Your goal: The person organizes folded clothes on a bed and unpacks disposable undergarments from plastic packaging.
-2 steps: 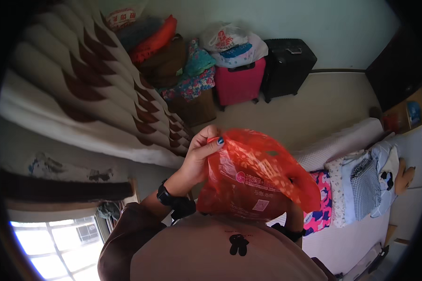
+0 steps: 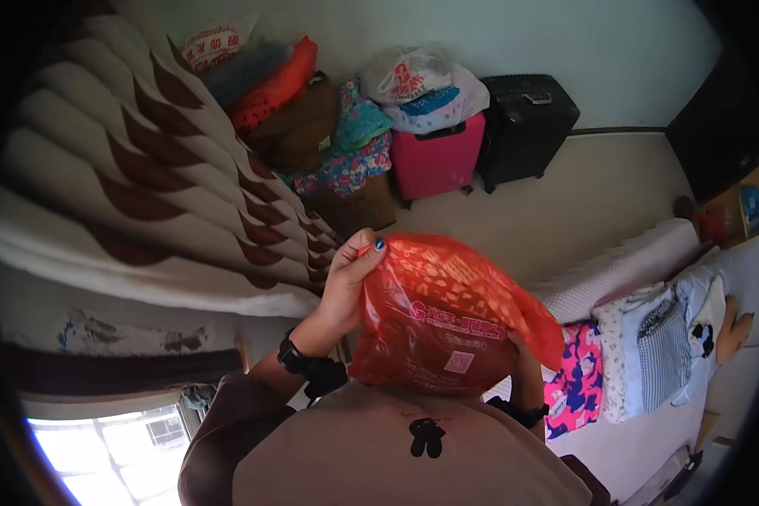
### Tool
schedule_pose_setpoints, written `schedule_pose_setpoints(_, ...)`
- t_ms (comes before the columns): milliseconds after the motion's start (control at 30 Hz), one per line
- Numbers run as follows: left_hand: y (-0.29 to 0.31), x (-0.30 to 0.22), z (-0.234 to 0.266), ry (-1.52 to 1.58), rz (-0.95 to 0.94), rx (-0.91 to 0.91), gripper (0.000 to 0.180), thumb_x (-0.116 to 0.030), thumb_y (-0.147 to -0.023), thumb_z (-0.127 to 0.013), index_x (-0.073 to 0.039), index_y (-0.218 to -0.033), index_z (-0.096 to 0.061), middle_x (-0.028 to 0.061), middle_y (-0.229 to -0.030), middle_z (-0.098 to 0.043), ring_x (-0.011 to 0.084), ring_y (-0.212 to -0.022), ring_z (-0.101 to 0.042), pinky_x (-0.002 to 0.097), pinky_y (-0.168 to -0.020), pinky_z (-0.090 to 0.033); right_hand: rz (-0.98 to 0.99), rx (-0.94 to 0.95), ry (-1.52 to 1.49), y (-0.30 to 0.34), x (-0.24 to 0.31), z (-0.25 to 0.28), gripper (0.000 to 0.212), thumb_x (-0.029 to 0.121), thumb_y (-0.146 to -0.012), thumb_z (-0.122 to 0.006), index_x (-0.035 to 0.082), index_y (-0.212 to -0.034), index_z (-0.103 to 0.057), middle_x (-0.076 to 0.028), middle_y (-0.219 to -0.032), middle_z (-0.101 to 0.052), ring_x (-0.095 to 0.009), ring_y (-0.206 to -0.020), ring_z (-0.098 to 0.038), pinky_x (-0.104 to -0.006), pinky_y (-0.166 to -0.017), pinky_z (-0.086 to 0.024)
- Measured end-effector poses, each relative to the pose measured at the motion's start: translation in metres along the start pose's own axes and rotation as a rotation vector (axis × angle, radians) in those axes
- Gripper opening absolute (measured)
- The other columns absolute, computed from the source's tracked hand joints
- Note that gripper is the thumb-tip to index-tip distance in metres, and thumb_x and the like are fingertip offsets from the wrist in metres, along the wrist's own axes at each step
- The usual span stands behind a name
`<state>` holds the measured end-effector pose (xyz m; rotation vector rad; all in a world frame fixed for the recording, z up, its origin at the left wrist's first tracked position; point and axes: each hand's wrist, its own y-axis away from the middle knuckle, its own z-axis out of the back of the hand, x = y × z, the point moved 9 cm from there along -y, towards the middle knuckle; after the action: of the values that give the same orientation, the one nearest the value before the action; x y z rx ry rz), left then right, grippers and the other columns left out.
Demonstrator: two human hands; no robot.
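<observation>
A translucent red plastic bag [image 2: 434,337] with pink and pale print is held up in front of my chest. My left hand [image 2: 350,278] pinches its upper left corner, thumb on the near side. My right hand [image 2: 526,371] is at the bag's right side. Only its edge and wrist show; the red plastic covers the fingers, and I cannot make out whether they grip it or lie inside. The upper part of the bag bulges and folds over to the right.
Folded clothes [image 2: 658,346] and a pink patterned cloth [image 2: 575,375] lie on the bed [image 2: 624,451] at right. A pink suitcase [image 2: 438,164] and a black suitcase [image 2: 527,126] stand by the far wall, beside piled bags [image 2: 291,126]. A patterned curtain [image 2: 160,177] hangs at left.
The bag has spread flatter, and its right side has dropped slightly. My left hand has moved a little to the left, still pinching the corner.
</observation>
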<state>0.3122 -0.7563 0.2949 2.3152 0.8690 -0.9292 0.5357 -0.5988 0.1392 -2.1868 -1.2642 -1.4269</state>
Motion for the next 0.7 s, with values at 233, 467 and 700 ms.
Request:
schedule_pose_setpoints(233,-0.181,-0.046,0.019,-0.121,-0.105,-0.16,0.028,-0.004,-0.089,-0.048,-0.012,-0.066,-0.036,-0.0054,-0.065,-0.04,0.0024,-0.058,-0.037,0.0196,-0.054,-0.036,-0.078,0.074,-0.13,-0.216,0.114,-0.104,0.019,0.014,-0.086,-0.053,0.0,-0.098,-0.059,-0.007,-0.097,-0.062,-0.013,-0.084,-0.06,-0.0254,-0.074,-0.048)
schedule_pose_setpoints(467,-0.288,-0.046,0.071,-0.852,-0.184,-0.215,0.023,0.013,-0.068,-0.045,-0.008,-0.071,-0.035,-0.0007,-0.066,-0.032,0.0094,-0.061,-0.034,0.0223,-0.055,-0.031,-0.457,-0.168,0.081,-0.319,0.098,-0.078,0.015,0.007,-0.076,-0.052,-0.006,-0.082,-0.056,-0.01,-0.074,-0.06,-0.015,-0.062,-0.059,-0.0249,-0.054,-0.048)
schedule_pose_setpoints(700,-0.356,-0.017,0.033,-1.515,0.035,0.455,0.037,0.007,-0.072,-0.044,-0.004,-0.106,-0.052,0.0162,-0.086,-0.049,0.0346,-0.084,-0.052,0.0389,-0.071,-0.041,-0.307,-0.233,0.107,-0.385,0.117,-0.12,0.032,-0.006,-0.074,-0.045,-0.006,-0.105,-0.052,-0.011,-0.085,-0.06,-0.016,-0.076,-0.059,-0.0224,-0.061,-0.048)
